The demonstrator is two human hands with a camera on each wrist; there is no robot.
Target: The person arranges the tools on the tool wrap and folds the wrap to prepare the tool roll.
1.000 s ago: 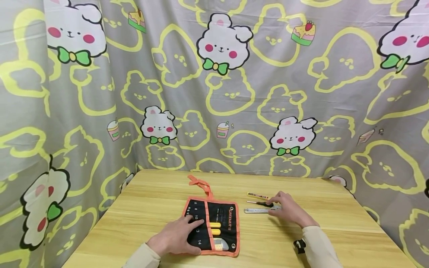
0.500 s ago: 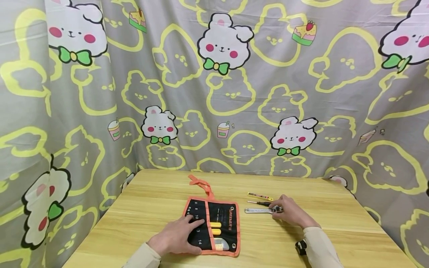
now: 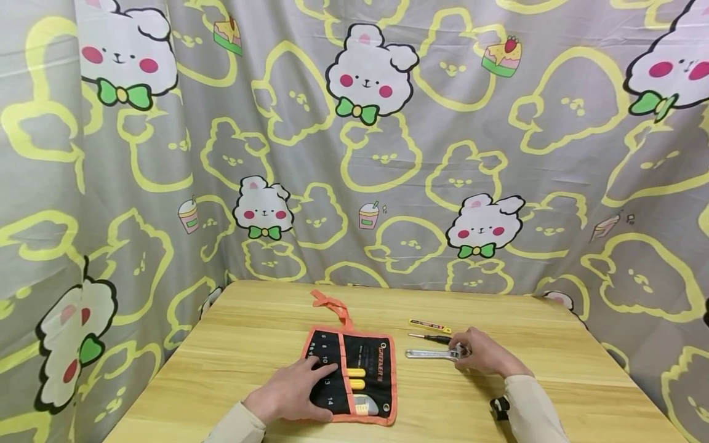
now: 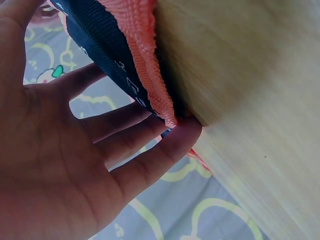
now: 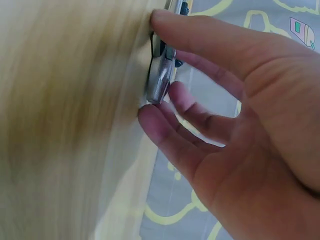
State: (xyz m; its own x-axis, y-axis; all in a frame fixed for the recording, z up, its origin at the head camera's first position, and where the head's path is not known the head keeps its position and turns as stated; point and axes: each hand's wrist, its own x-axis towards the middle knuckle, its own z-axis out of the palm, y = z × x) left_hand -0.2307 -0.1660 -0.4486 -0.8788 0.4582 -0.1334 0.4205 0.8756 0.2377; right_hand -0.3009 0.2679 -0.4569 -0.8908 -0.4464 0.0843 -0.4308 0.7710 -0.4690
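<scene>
While my left hand (image 3: 293, 389) lies spread on the tool roll (image 3: 360, 349), my right hand (image 3: 484, 354) pinches an adjustable wrench (image 3: 431, 354) by its head, right of the roll.
I expect weighty, stiff, slick metal; the broad head seems the surest hold.

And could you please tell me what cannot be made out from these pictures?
Head view: part of the tool pouch's numbered side, covered by the left hand.
Head view: part of the wrench, covered by the right hand.
Head view: small print on the yellow case, too small to read.
Left wrist view: much of the tool pouch, cut off by the top edge.
</scene>
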